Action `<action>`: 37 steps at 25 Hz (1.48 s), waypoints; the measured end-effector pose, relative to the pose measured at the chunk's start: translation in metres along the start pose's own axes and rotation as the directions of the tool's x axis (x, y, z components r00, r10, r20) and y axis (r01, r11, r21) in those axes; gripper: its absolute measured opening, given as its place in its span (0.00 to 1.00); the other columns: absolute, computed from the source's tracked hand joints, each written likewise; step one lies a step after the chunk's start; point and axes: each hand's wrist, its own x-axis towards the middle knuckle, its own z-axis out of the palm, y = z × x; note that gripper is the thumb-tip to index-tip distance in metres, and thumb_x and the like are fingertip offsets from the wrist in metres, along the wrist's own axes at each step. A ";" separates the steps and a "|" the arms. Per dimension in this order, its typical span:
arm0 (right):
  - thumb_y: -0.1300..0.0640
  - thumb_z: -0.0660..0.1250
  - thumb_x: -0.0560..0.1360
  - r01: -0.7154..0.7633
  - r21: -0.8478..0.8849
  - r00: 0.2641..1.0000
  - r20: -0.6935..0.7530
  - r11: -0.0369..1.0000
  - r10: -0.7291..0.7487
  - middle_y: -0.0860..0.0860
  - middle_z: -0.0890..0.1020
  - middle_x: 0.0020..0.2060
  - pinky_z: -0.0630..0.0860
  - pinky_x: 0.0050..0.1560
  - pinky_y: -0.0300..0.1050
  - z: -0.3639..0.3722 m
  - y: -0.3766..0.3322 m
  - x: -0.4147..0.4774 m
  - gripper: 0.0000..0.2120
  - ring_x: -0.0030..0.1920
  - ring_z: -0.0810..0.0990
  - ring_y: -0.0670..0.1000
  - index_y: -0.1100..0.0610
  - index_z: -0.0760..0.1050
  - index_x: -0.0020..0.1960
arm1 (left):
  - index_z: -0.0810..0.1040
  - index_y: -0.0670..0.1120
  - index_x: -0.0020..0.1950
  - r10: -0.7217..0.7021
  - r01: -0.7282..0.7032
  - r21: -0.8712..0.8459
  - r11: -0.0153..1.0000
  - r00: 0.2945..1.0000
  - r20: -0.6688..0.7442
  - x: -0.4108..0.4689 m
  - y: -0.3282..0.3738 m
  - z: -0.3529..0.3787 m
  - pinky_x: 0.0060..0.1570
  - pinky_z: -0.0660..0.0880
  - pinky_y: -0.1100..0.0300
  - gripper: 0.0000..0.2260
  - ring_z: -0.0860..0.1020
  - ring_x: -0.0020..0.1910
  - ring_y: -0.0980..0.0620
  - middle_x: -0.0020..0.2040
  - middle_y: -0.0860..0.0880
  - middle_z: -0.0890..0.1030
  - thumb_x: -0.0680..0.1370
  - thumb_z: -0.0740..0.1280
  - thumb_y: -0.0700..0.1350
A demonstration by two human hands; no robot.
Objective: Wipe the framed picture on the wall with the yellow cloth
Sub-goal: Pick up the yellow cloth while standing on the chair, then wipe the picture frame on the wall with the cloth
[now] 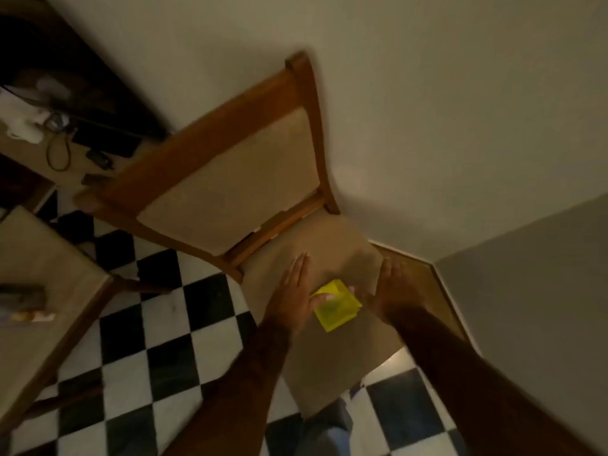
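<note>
A folded yellow cloth (336,306) lies on the beige seat of a wooden chair (332,245) that stands against the wall. My left hand (293,292) is flat beside the cloth's left edge, fingers stretched out, thumb touching the cloth. My right hand (393,289) is at the cloth's right edge, fingers apart, a fingertip resting at its upper corner. Neither hand has closed around the cloth. No framed picture is in view.
A black-and-white checkered floor (164,340) spreads to the left. A second chair seat (42,268) with small items is at the left. A dark desk (65,133) with cables is at the upper left. A wall corner (437,261) lies right of the chair.
</note>
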 end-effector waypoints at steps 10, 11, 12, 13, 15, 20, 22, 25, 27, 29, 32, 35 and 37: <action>0.51 0.65 0.80 -0.097 0.365 0.964 0.266 0.926 -0.004 0.59 0.67 0.77 0.63 0.74 0.52 0.134 0.008 0.055 0.34 0.77 0.66 0.60 0.59 0.57 0.81 | 0.76 0.40 0.64 -0.322 0.342 -0.150 0.928 0.936 0.146 0.032 -0.044 0.132 0.60 0.69 0.58 0.22 0.72 0.66 0.43 0.65 0.39 0.73 0.75 0.73 0.50; 0.52 0.68 0.78 -0.135 0.424 0.956 0.294 0.896 0.005 0.59 0.70 0.75 0.65 0.72 0.51 0.134 0.011 0.058 0.34 0.75 0.69 0.60 0.59 0.61 0.80 | 0.77 0.40 0.61 -0.353 0.379 -0.192 0.905 0.922 0.159 0.037 -0.047 0.133 0.54 0.69 0.61 0.21 0.74 0.60 0.44 0.61 0.40 0.75 0.73 0.75 0.49; 0.53 0.72 0.76 -0.183 0.471 0.942 0.337 0.863 0.016 0.59 0.74 0.72 0.69 0.69 0.50 0.130 0.012 0.060 0.34 0.72 0.72 0.60 0.59 0.65 0.78 | 0.79 0.40 0.58 -0.369 0.406 -0.246 0.880 0.911 0.186 0.041 -0.048 0.129 0.47 0.69 0.65 0.19 0.76 0.55 0.46 0.57 0.42 0.78 0.72 0.77 0.48; 0.54 0.74 0.73 -0.232 0.512 0.931 0.363 0.827 0.036 0.59 0.78 0.68 0.72 0.63 0.49 0.125 0.014 0.061 0.32 0.68 0.76 0.60 0.59 0.70 0.75 | 0.79 0.41 0.55 -0.372 0.426 -0.310 0.850 0.902 0.220 0.044 -0.048 0.124 0.42 0.69 0.66 0.17 0.77 0.50 0.48 0.52 0.44 0.79 0.71 0.77 0.47; 0.57 0.77 0.69 -0.334 0.594 0.918 0.380 0.732 0.111 0.59 0.82 0.56 0.75 0.54 0.49 0.107 0.018 0.056 0.24 0.60 0.80 0.61 0.60 0.78 0.63 | 0.79 0.43 0.51 -0.352 0.457 -0.474 0.753 0.887 0.298 0.047 -0.042 0.105 0.40 0.72 0.62 0.13 0.77 0.44 0.50 0.46 0.47 0.80 0.70 0.78 0.43; 0.63 0.78 0.64 -0.302 0.731 0.949 0.292 0.612 0.119 0.56 0.82 0.46 0.77 0.46 0.51 0.032 0.021 0.021 0.16 0.50 0.82 0.59 0.59 0.79 0.50 | 0.77 0.37 0.57 -0.186 0.424 -0.767 0.482 0.905 0.384 0.057 0.011 0.032 0.39 0.78 0.63 0.14 0.79 0.42 0.50 0.48 0.41 0.82 0.73 0.73 0.31; 0.64 0.78 0.66 -0.222 0.828 0.974 0.214 0.515 0.075 0.57 0.86 0.53 0.81 0.53 0.54 -0.012 0.024 0.000 0.20 0.54 0.84 0.58 0.60 0.81 0.58 | 0.77 0.36 0.59 -0.100 0.394 -0.795 0.462 0.913 0.395 0.061 0.043 -0.004 0.39 0.79 0.64 0.14 0.81 0.42 0.52 0.50 0.40 0.81 0.74 0.72 0.31; 0.55 0.79 0.69 -0.099 0.922 0.993 0.070 0.375 0.090 0.48 0.88 0.42 0.81 0.43 0.40 -0.090 0.034 -0.042 0.12 0.43 0.86 0.46 0.58 0.86 0.50 | 0.78 0.41 0.57 0.038 0.306 -0.812 0.498 0.927 0.373 0.056 0.101 -0.065 0.38 0.79 0.67 0.12 0.82 0.40 0.58 0.48 0.44 0.82 0.74 0.72 0.32; 0.55 0.80 0.69 -0.022 0.945 0.988 -0.030 0.328 0.152 0.48 0.84 0.35 0.78 0.39 0.40 -0.139 0.044 -0.071 0.09 0.36 0.81 0.46 0.58 0.84 0.44 | 0.79 0.40 0.57 0.107 0.232 -0.820 0.523 0.937 0.333 0.050 0.139 -0.101 0.42 0.79 0.64 0.13 0.81 0.45 0.53 0.49 0.44 0.82 0.74 0.72 0.33; 0.56 0.80 0.69 0.047 0.938 0.977 -0.115 0.343 0.179 0.51 0.81 0.35 0.76 0.41 0.45 -0.182 0.055 -0.103 0.08 0.37 0.78 0.49 0.56 0.82 0.41 | 0.79 0.36 0.60 0.164 0.142 -0.829 0.540 0.949 0.269 0.042 0.179 -0.135 0.48 0.78 0.56 0.15 0.80 0.49 0.47 0.52 0.40 0.82 0.74 0.73 0.33; 0.56 0.79 0.69 0.139 0.942 0.950 -0.214 0.306 0.227 0.55 0.83 0.39 0.77 0.42 0.47 -0.241 0.072 -0.157 0.08 0.42 0.81 0.53 0.55 0.82 0.42 | 0.80 0.38 0.58 0.216 0.008 -0.862 0.506 0.967 0.135 0.022 0.244 -0.183 0.47 0.80 0.57 0.13 0.83 0.46 0.49 0.49 0.43 0.85 0.74 0.74 0.35; 0.54 0.80 0.69 0.247 0.927 0.910 -0.322 0.282 0.261 0.53 0.85 0.40 0.80 0.39 0.45 -0.299 0.090 -0.218 0.08 0.43 0.84 0.52 0.55 0.83 0.45 | 0.82 0.45 0.52 0.309 -0.101 -0.911 0.400 0.951 0.030 -0.006 0.308 -0.226 0.45 0.82 0.59 0.08 0.85 0.43 0.54 0.44 0.50 0.87 0.74 0.74 0.37; 0.54 0.79 0.69 0.312 0.898 0.875 -0.399 0.309 0.274 0.54 0.85 0.42 0.81 0.40 0.46 -0.336 0.099 -0.258 0.10 0.43 0.84 0.52 0.55 0.83 0.47 | 0.83 0.45 0.54 0.358 -0.165 -0.925 0.341 0.933 -0.034 -0.026 0.347 -0.250 0.44 0.83 0.59 0.09 0.86 0.45 0.54 0.45 0.50 0.88 0.75 0.74 0.39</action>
